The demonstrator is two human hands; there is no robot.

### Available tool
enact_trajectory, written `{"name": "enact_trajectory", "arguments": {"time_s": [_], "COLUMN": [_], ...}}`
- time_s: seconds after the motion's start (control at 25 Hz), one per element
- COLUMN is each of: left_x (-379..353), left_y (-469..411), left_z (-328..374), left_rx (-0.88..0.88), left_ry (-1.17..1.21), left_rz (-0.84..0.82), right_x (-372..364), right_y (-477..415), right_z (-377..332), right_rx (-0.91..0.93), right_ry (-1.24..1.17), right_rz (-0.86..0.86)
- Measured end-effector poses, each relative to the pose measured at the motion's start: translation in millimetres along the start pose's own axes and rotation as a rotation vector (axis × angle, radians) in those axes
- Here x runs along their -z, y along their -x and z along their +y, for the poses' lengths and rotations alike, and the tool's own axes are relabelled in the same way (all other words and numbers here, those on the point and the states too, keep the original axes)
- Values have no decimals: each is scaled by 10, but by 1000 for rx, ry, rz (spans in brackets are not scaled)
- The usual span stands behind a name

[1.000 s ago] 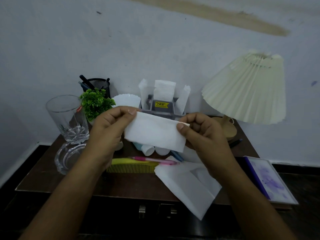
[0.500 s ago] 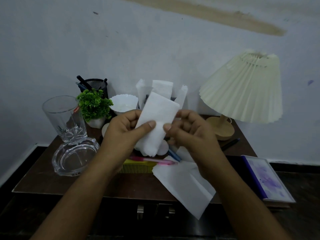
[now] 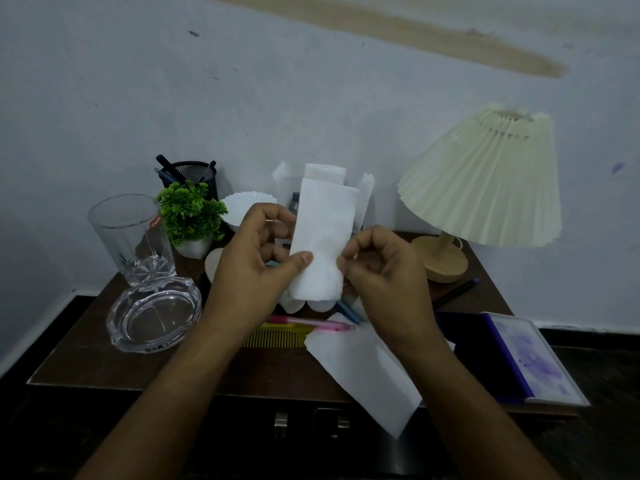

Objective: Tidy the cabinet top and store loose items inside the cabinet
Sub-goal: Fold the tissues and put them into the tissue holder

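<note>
The folded tissue [image 3: 323, 244] is judged light, soft and easily torn; take it with a flat pinch across all layers, not by 1 corner. It is a white upright strip held above the worktop [image 3: 86, 362]: the left hand [image 3: 256, 268] grip pinches its lower left edge, the right hand [image 3: 381, 271] grip pinches its right edge. 1 loose sheet [image 3: 367, 372] overhangs the worktop front edge

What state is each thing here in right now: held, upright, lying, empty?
Folded tissue: held upright, gripped by left hand, pinched by right hand.
Glass: upright, empty.
Ashtray: empty.
Lamp: upright, unlit.
Loose tissue: flat, overhanging cabinet top.
Pink pen: lying down.
</note>
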State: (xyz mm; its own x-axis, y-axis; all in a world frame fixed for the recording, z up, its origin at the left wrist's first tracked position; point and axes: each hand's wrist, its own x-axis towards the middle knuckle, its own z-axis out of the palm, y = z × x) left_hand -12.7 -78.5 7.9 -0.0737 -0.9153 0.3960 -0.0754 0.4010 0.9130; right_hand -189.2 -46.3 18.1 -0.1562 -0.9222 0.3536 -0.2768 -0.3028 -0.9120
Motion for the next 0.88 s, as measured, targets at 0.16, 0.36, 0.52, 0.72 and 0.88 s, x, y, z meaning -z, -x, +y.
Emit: {"name": "enact_trajectory", "arguments": {"time_s": [0.16,0.36,0.52,0.72,0.88], "left_x": [-7,-20,1,30,-23], "left_y": [40,61,-8,-376,-629], "left_z": [25,60,163,344,344], "left_rx": [-26,-62,-38,-41,58], "left_ry": [-62,-74,-215,-470,-487], "left_rz": [75,130,71,-106,-220], "right_x": [6,1,3,39,46], "right_y": [14,30,-31,-352,-562], "right_z": [-38,-81,-159,-267,-221], "right_rx": [7,63,180,265,238], "right_ry": [27,129,317,482,566], "right_rz": [-10,-2,-46,-97,-109]}}
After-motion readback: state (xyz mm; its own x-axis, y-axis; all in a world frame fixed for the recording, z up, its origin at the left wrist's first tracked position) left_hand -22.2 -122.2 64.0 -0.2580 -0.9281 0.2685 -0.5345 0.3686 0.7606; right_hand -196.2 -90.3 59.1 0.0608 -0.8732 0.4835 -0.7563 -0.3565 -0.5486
